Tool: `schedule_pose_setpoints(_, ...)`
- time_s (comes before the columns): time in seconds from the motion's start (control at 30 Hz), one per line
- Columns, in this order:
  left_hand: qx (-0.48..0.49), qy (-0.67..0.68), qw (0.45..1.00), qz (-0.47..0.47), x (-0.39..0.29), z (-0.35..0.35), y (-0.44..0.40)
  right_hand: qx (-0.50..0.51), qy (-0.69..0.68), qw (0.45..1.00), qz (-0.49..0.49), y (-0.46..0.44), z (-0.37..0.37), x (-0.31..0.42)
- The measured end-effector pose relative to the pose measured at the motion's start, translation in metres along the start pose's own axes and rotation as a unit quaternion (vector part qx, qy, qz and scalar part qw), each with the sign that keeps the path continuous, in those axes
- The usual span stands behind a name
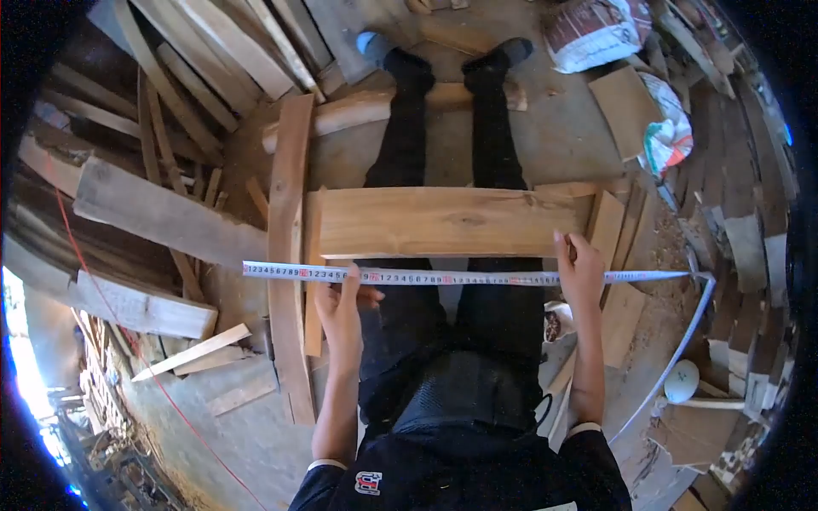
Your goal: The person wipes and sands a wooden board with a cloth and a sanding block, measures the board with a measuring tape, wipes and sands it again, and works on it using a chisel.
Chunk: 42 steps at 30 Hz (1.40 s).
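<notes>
A white measuring tape [409, 278] with black and red numbers is stretched sideways across my thighs. My left hand [339, 313] is closed on it, the thumb over the tape, and its free end reaches left past the upright plank. My right hand [581, 271] holds the tape further right, with fingertips at the lower right corner of a short wooden board [409, 223]. That board lies crosswise just beyond the tape, over my legs. Past my right hand, the tape runs on, bends and drops toward the floor.
A long plank [292, 187] stands at my left, with many loose boards [162, 209] beyond it. My feet are near a log [354, 115]. Sacks [596, 34] lie at the upper right, stacked wood [741, 247] along the right. A red string [175, 404] crosses the left side.
</notes>
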<state>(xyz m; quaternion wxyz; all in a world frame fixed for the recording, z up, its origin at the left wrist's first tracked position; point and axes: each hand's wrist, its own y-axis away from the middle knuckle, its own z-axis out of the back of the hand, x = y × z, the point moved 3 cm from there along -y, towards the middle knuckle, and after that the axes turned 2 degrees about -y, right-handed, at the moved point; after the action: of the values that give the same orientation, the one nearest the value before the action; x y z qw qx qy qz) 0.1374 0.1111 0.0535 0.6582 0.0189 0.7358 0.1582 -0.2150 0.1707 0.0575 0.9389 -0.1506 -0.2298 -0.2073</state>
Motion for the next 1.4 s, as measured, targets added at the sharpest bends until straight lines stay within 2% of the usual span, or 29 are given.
schedule_pose_setpoints(0.07,0.0,0.049,0.999,0.013,0.009,-0.004,-0.008,-0.021,-0.016,0.999,-0.02,-0.011,0.01,-0.012)
schedule_pose_setpoints(0.17,-0.039,0.031,0.996,-0.078,-0.003,-0.002,-0.02,-0.106,0.013,0.994,-0.007,-0.021,0.007,-0.064)
schedule_pose_setpoints(0.2,-0.063,0.026,0.993,-0.098,0.0,0.005,-0.026,-0.066,0.002,0.996,-0.06,-0.026,0.014,-0.069)
schedule_pose_setpoints(0.27,-0.096,0.037,0.988,-0.117,0.006,0.021,-0.043,-0.032,0.03,0.996,-0.083,-0.035,0.015,-0.1)
schedule_pose_setpoints(0.33,-0.121,-0.006,0.983,-0.137,-0.001,0.029,-0.055,-0.002,0.047,0.993,-0.109,-0.045,0.011,-0.128)
schedule_pose_setpoints(0.4,-0.12,-0.212,0.934,-0.26,-0.012,0.033,-0.066,0.008,0.058,0.993,-0.101,-0.053,0.008,-0.142)
schedule_pose_setpoints(0.43,-0.086,-0.216,0.941,-0.247,-0.006,0.037,-0.078,0.017,0.071,0.993,-0.093,-0.054,0.006,-0.145)
schedule_pose_setpoints(0.5,-0.027,-0.318,0.914,-0.25,-0.004,0.034,-0.091,0.005,0.06,0.993,-0.097,-0.055,0.001,-0.147)
schedule_pose_setpoints(0.57,0.007,-0.292,0.927,-0.233,0.002,0.026,-0.102,0.082,0.081,0.987,-0.111,-0.062,-0.003,-0.14)
schedule_pose_setpoints(0.63,0.045,-0.44,0.853,-0.278,0.002,0.012,-0.099,0.07,0.076,0.991,-0.09,-0.061,-0.006,-0.124)
schedule_pose_setpoints(0.7,0.074,-0.419,0.857,-0.289,0.012,0.007,-0.106,0.056,0.073,0.993,-0.069,-0.059,-0.01,-0.118)
schedule_pose_setpoints(0.77,0.099,-0.443,0.84,-0.297,0.016,0.003,-0.107,0.054,0.052,0.996,-0.044,-0.058,-0.018,-0.119)
schedule_pose_setpoints(0.87,0.068,-0.413,0.843,-0.339,0.01,0.004,-0.105,0.028,0.072,0.993,-0.085,-0.057,-0.012,-0.119)
schedule_pose_setpoints(0.9,0.045,-0.311,0.903,-0.294,0.013,0.013,-0.107,0.024,0.073,0.994,-0.081,-0.058,-0.016,-0.125)
schedule_pose_setpoints(0.97,-0.008,-0.232,0.942,-0.244,0.018,0.046,-0.117,0.025,0.064,0.996,-0.064,-0.055,-0.02,-0.14)
schedule_pose_setpoints(1.0,-0.017,-0.195,0.947,-0.254,0.012,0.059,-0.114,0.027,0.061,0.996,-0.06,-0.054,-0.02,-0.147)
schedule_pose_setpoints(1.07,-0.057,-0.239,0.947,-0.205,0.017,0.1,-0.114,0.027,0.06,0.996,-0.054,-0.055,-0.018,-0.16)
schedule_pose_setpoints(1.17,-0.078,-0.209,0.971,-0.086,0.054,0.141,-0.104,0.016,0.066,0.996,-0.054,-0.052,-0.014,-0.18)
schedule_pose_setpoints(1.27,-0.078,-0.157,0.984,-0.041,0.092,0.152,-0.07,-0.012,0.073,0.996,-0.059,-0.044,-0.012,-0.206)
schedule_pose_setpoints(1.3,-0.079,-0.135,0.987,-0.04,0.126,0.169,-0.07,-0.032,0.079,0.995,-0.059,-0.039,-0.012,-0.217)
schedule_pose_setpoints(1.37,-0.061,-0.031,0.998,0.012,0.14,0.16,-0.048,-0.091,0.109,0.988,-0.063,-0.015,-0.015,-0.241)
schedule_pose_setpoints(1.4,-0.082,-0.062,0.994,0.026,0.139,0.154,-0.038,-0.121,0.132,0.982,-0.063,0.002,-0.018,-0.255)
